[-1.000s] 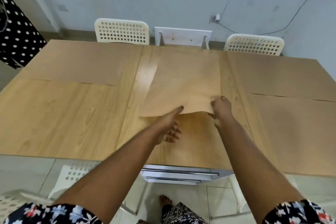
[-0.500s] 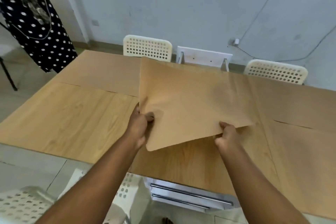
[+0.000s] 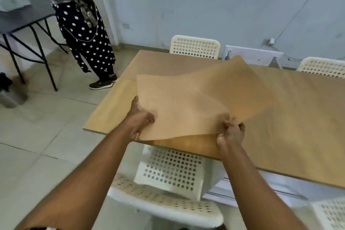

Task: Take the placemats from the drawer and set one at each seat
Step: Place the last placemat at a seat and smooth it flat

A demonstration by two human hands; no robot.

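Observation:
A tan placemat (image 3: pixel 196 102) hangs in the air, tilted, above the near left corner of the wooden table (image 3: pixel 112 110). My left hand (image 3: pixel 139 117) grips its near left edge and my right hand (image 3: pixel 231 132) pinches its near right corner. Another tan placemat (image 3: pixel 168 63) lies flat at the far left seat, partly hidden by the held one. More tan mat surface (image 3: pixel 308 99) covers the right part of the table. A white drawer front (image 3: pixel 242 194) shows under the table's near edge.
A white perforated chair (image 3: pixel 168 183) stands just under the near left seat. Two white chairs (image 3: pixel 195 46) (image 3: pixel 323 67) sit at the far side with a white panel (image 3: pixel 253 56) between them. A person in a dotted dress (image 3: pixel 80 20) stands by a dark table (image 3: pixel 22 17) at left.
The placemat was lifted off the table's middle and carried left and nearer, toward the near left corner. My view swung left, bringing the standing person and floor into sight.

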